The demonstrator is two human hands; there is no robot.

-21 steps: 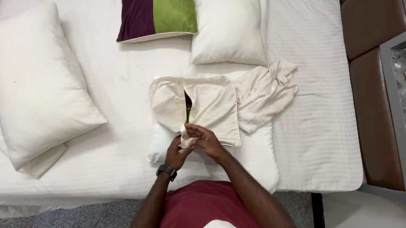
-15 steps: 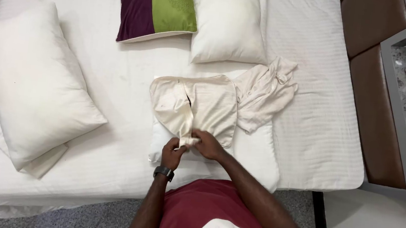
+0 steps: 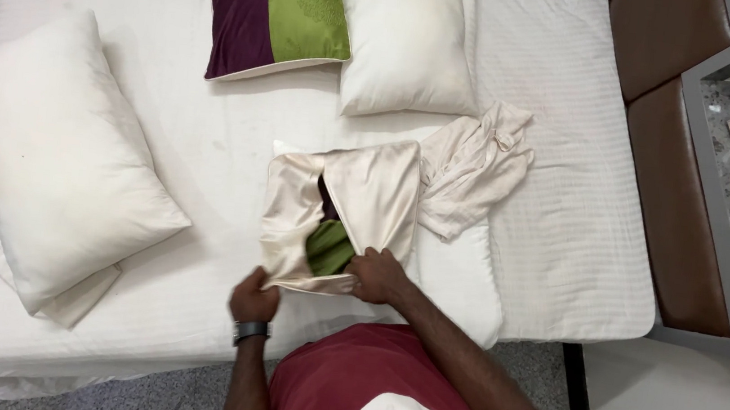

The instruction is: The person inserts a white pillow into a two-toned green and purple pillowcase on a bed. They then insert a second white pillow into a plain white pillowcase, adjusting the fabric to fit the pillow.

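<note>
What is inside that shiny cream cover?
Through the opening of the cream cover, green and dark purple fabric shows. It looks like a cushion, but the cover hides the rest of it.

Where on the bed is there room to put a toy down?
Bare sheet lies between the big white pillow and the purple-green cushion. More runs along the right side, past the crumpled cloth. It is crowded at the near edge, where the left hand and right hand hold the cream cover.
</note>
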